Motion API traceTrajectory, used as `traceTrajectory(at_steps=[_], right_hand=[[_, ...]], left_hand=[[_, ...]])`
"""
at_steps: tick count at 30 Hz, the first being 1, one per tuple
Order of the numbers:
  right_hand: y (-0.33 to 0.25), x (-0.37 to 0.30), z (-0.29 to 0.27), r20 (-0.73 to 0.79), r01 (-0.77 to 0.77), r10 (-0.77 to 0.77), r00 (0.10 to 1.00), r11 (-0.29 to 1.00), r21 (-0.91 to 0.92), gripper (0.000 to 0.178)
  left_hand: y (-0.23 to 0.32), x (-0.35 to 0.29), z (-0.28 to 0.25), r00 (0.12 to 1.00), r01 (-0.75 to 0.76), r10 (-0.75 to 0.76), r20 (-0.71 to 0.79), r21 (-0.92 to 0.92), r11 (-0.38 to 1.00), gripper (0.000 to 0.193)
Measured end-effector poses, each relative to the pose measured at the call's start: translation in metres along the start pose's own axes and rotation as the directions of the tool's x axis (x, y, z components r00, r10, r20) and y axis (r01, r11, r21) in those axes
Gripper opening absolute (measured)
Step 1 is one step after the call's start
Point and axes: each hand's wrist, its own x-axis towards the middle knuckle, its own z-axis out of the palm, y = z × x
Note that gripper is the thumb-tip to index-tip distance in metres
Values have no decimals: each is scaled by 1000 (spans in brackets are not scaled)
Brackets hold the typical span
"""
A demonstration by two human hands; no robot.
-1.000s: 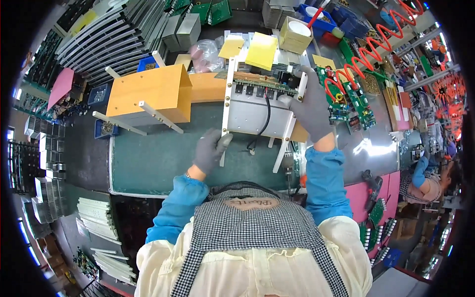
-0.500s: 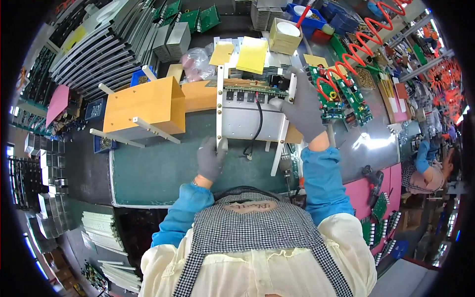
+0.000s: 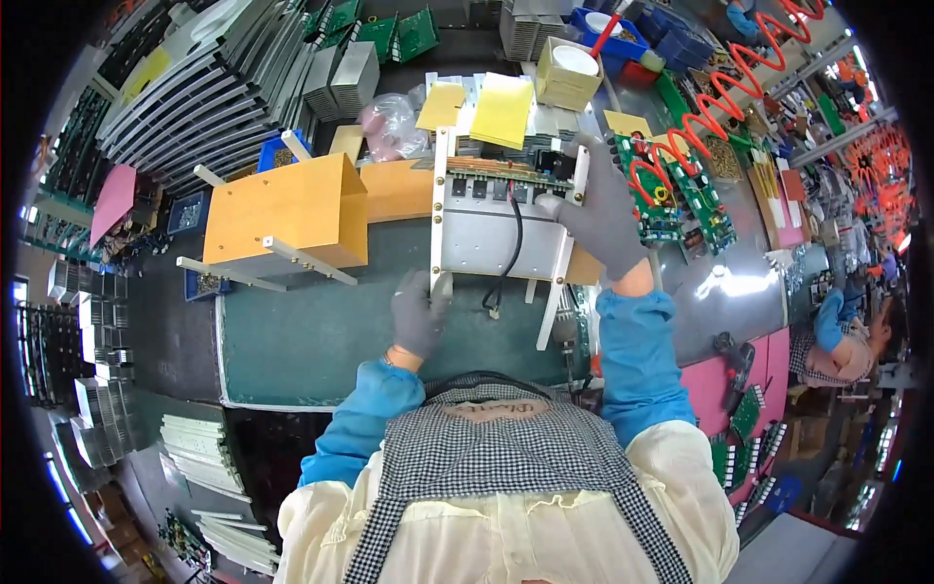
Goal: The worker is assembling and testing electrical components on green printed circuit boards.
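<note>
Silver assembly, left hand at near left corner, right hand alongside

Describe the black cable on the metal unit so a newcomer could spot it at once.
Start at the green mat and find the grey metal unit between the gloved left hand and right hand. The black cable runs down its front face. Its dark, curving line sets it apart from the straight white posts on either side.
</note>
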Motion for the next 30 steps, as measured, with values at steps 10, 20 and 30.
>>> traceTrajectory(at_steps=[10, 20, 30], right_hand=[[-8, 3, 11, -46, -70, 64, 997, 984, -165, 96], [-12, 11, 13, -1, -119, 122, 993, 971, -207, 101], [-13, 3, 18, -128, -59, 36, 991, 981, -187, 87]], left_hand=[[0, 3, 2, 1000, -17, 17, -13, -34, 999, 30], [4, 6, 1, 999, 50, -49, 2, -34, 998, 30], [-1, -1, 0, 1000, -9, 9, -8, 25, 1000, 21]])
